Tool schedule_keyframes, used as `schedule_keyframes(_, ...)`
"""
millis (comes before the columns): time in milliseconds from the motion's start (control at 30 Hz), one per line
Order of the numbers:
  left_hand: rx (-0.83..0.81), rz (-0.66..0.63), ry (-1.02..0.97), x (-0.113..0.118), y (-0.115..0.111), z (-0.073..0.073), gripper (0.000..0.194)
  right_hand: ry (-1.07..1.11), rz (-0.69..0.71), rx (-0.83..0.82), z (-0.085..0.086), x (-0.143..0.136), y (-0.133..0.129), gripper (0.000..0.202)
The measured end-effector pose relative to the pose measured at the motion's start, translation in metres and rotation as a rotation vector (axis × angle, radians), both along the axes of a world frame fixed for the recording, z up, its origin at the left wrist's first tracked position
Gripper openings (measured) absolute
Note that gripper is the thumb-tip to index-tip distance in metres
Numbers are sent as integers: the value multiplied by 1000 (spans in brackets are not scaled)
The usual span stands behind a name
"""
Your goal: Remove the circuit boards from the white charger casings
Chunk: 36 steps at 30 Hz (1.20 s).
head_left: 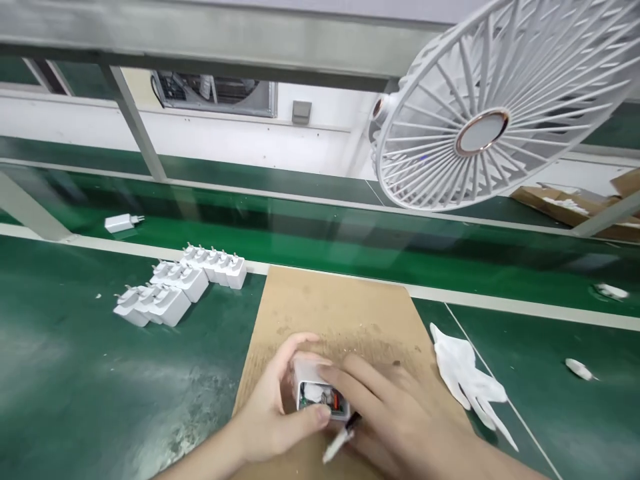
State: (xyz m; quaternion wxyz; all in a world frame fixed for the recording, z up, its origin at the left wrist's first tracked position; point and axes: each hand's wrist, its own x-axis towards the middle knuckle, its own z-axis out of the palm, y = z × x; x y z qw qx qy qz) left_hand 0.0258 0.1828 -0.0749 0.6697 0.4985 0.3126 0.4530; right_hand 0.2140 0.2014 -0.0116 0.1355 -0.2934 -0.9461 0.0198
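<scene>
My left hand [280,407] is wrapped round a white power adapter housing [309,371], its thumb across the lower edge. The housing's open end faces me, showing a circuit board with small components [323,396], one of them red-orange. My right hand [387,407] has its fingers bent over the right side of the housing, touching it. From beneath those fingers sticks out a slim tool [340,443], part black with a whitish end pointing down and left. Its kind is unclear and the rest of it is hidden by the hand.
Under my hands lies a brown cardboard sheet [330,300]. Several white plug adapters [175,287] stand in rows at left. A white glove [467,367] lies at right. A white fan [483,133] overhangs the upper right. Another adapter [120,223] sits on the green conveyor belt [325,233].
</scene>
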Motion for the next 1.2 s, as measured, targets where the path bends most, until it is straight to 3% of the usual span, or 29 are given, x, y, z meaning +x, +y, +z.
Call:
schedule_keyframes(67,70,93,155,-7,9,-1,68,-26,-76,-19,-6,-4,19,30)
schedule_keyframes(100,135,204,299,-14,16,-2,69,-34,-144,-67,-7,-4,35,29)
schedule_keyframes(200,433,690,958,-40,43,-7,59,-6,-415,-56,-9,4,98,17)
schedule_keyframes(267,570,901,1388,-56,61,-11,51,-15,-606,-30,-15,7,139,22)
schedule_keyframes(333,588,963,1539,-65,76,-13,51,-55,-704,-56,-24,5,168,26)
schedule_keyframes(433,575,976,1586,-66,93,-8,57,-118,-716,-126,-33,0,181,28)
schedule_keyframes(533,568,973,1629,-64,108,0,55,-123,-660,-185,-29,11,166,29)
schedule_keyframes(600,580,938,1650,-64,116,1,49,-104,-609,-227,-19,31,142,30)
schedule_keyframes(767,675,840,1801,-66,123,-10,37,-147,-467,-439,5,99,41,31)
schedule_keyframes(867,706,771,1867,-65,123,-15,36,-214,-461,-527,-3,125,-12,57)
schedule_keyframes(933,698,759,1853,-60,120,-12,38,-251,-488,-537,-16,131,-32,64)
schedule_keyframes(1000,670,796,1763,-51,113,-4,42,-270,-512,-527,-29,132,-43,56)
schedule_keyframes(1100,486,852,1432,-33,93,9,53,-254,-512,-520,-38,129,-46,37)
schedule_keyframes(1200,261,746,1051,-13,69,12,56,-172,-484,-537,-35,124,-40,37)
